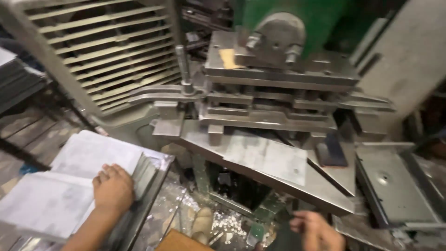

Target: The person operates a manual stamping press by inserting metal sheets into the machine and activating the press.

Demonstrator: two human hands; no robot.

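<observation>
My left hand (113, 188) rests flat on top of a stack of thin grey metal sheets (69, 179) at the lower left, fingers closed against the top sheet. My right hand (316, 230) hangs low at the bottom right, below the press table, fingers loosely curled with nothing visible in them. A single metal sheet (267, 158) lies on the sloping steel table (320, 186) of a punch press, under the stacked die plates (274, 93).
A green press body (320, 18) rises behind the die. A slatted metal guard (102, 51) stands at the upper left. Punched metal scraps (223, 223) litter the floor below. A flat grey metal tray (395, 186) sits at the right.
</observation>
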